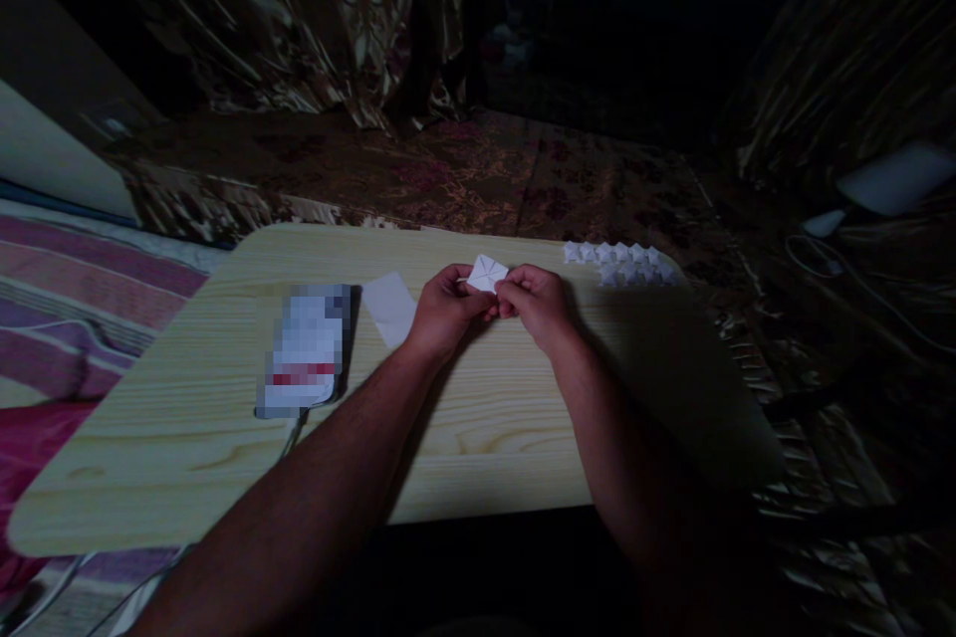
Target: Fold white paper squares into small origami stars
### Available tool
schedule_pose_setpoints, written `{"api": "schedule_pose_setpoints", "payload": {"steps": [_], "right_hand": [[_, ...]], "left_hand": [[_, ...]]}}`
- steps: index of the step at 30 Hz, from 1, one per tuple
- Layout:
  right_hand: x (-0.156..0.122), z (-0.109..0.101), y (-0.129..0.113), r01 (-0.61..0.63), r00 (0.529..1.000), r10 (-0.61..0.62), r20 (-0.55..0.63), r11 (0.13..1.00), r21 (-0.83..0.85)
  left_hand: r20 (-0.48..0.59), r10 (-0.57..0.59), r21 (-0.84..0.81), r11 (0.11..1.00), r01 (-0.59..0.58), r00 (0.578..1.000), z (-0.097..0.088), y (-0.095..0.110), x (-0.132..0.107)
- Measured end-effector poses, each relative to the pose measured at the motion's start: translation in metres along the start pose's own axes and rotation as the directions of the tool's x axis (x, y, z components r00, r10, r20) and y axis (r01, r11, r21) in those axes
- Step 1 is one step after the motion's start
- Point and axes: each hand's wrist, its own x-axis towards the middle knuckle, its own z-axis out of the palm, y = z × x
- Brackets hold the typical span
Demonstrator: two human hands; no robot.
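On my remote feed: left hand (442,314), right hand (536,301), fingers of both pinching folded paper (487,271) between them, over the counter (497,418). I'd pinch lightly, align edges, press creases crisp.

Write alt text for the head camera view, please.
A left hand and right hand hold a small creased paper over a light table. A white sheet and pixelated object lie left; two rows of folded papers sit far right.

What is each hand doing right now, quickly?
Left hand: closed, holding the folded white paper at its left and lower side.
Right hand: closed, its grip on the same paper near the lower right corner.
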Motion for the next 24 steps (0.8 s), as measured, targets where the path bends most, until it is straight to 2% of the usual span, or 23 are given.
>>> {"api": "schedule_pose_setpoints", "payload": {"steps": [9, 17, 24], "right_hand": [[0.0005, -0.0008, 0.0035, 0.099, 0.995, -0.101, -0.02, 0.99, -0.101], [-0.003, 0.0002, -0.0041, 0.047, 0.999, -0.044, 0.028, 0.988, -0.147], [-0.0018, -0.0002, -0.0009, 0.074, 0.996, -0.084, -0.039, 0.974, -0.213]], "left_hand": [[-0.016, -0.004, 0.011, 1.0, 0.004, 1.0, 0.0029, 0.0039, -0.0013], [0.018, 0.01, 0.001, 1.0, -0.01, 1.0, 0.0003, 0.0018, 0.0006], [0.061, 0.057, 0.051, 0.997, -0.06, 0.996, -0.0014, -0.0026, 0.0013]]}}
